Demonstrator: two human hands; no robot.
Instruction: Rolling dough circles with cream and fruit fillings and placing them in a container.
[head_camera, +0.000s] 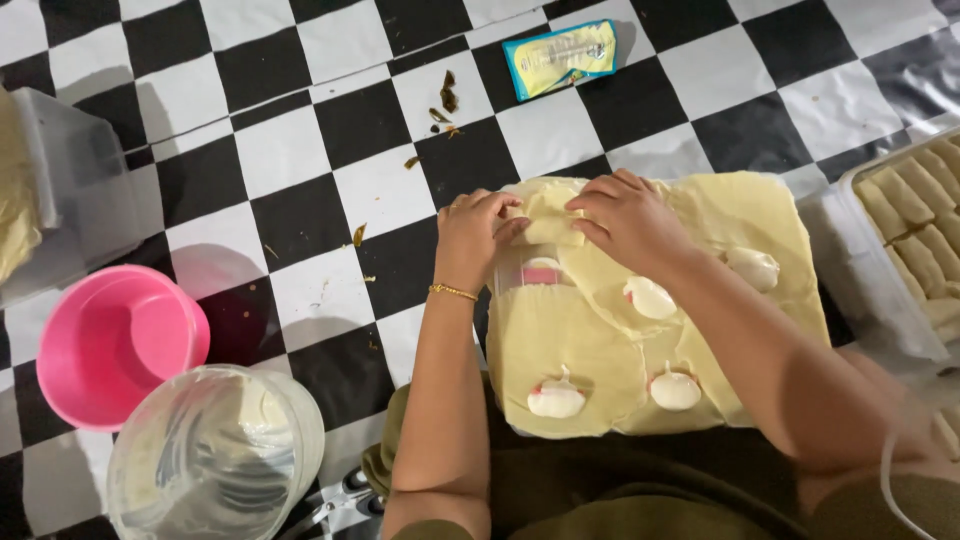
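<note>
Two hands are pressed down on one small folded roll (548, 222) of thin yellow wrapper. The left hand (472, 232) has its fingers bent over the near end of the roll. The right hand (628, 218) lies flat on the other end. Both hands are closed on the roll, with the fingertips almost meeting on top of it.

To do this step well, I think the fingers should push softly and evenly, so the thin sheet folds tight but does not tear. Keeping the sides tucked in would help hold the filling inside.

Just below the grip, more soft wrapper sheets (560, 340) lie spread out, pale yellow and floppy, with uneven edges. White blobs of filling (556, 401) with a bit of pink sit on them, smooth and wet looking.

Off to the right of the grip is a clear tray (838, 245) packed with finished rolls (915, 240), long and side by side. Far to the left of the grip sit a round pink bowl (110, 345) and a see-through tub (215, 455) smeared with white cream. Past the fingertips lies a flat blue and yellow packet (562, 58). All of it rests on a shiny black and white checked mat (280, 150), with little brown crumbs (445, 105) on it.
</note>
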